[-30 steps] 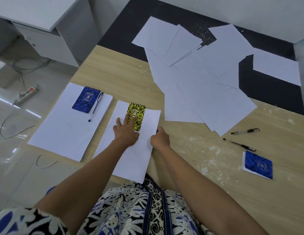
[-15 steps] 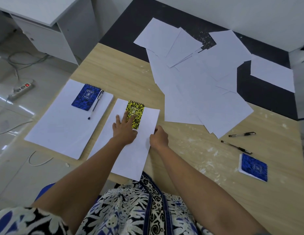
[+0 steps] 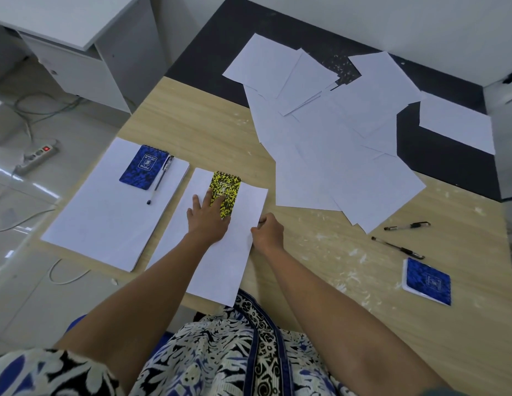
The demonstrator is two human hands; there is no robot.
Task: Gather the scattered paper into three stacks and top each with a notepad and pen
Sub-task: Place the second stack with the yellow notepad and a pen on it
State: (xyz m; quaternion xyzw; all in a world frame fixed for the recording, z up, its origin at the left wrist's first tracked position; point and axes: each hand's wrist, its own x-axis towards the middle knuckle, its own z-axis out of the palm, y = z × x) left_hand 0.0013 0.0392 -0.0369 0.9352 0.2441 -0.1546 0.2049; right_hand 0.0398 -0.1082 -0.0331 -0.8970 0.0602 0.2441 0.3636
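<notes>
Head view: left hand [image 3: 210, 217] flat on yellow notepad [image 3: 224, 193] atop centre-frame stack [image 3: 220, 261]; right hand [image 3: 268, 230] pinches stack's right edge. Risk: tugging skews sheets, notepad slides. Pens [image 3: 406, 226] lie right, unreached.

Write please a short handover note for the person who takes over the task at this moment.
Left hand: flat, fingers on the yellow notepad atop the middle stack.
Right hand: curled at that stack's right edge; whether it holds something, unclear.
Done: left stack has blue notepad and pen.
Left: a pen for the middle stack; gather scattered sheets; top with spare blue notepad and a pen. Another pen lies nearby.
</notes>
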